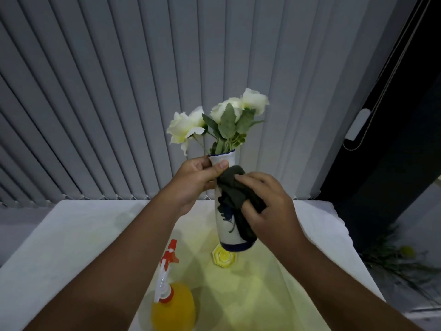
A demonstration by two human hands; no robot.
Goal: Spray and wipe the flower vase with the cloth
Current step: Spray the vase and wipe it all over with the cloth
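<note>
A white ceramic vase [226, 231] with blue markings and a blue base band hangs lifted above the table, holding white artificial roses [229, 108] with green leaves. My left hand [198, 180] grips the vase's neck just under the blue rim. My right hand [265, 209] holds a dark green cloth [235, 194] pressed against the vase's right side and shoulder. The cloth hangs down over part of the body. A spray bottle [171, 304] of orange liquid with a red and white trigger stands at the table's front, between my forearms.
A small yellow octagonal dish [223, 258] lies on the white-covered table [71, 235] right below the vase. Grey vertical blinds [143, 91] hang behind. A dark window frame [381, 139] stands at the right, with a leafy plant [401, 256] on the floor beside the table.
</note>
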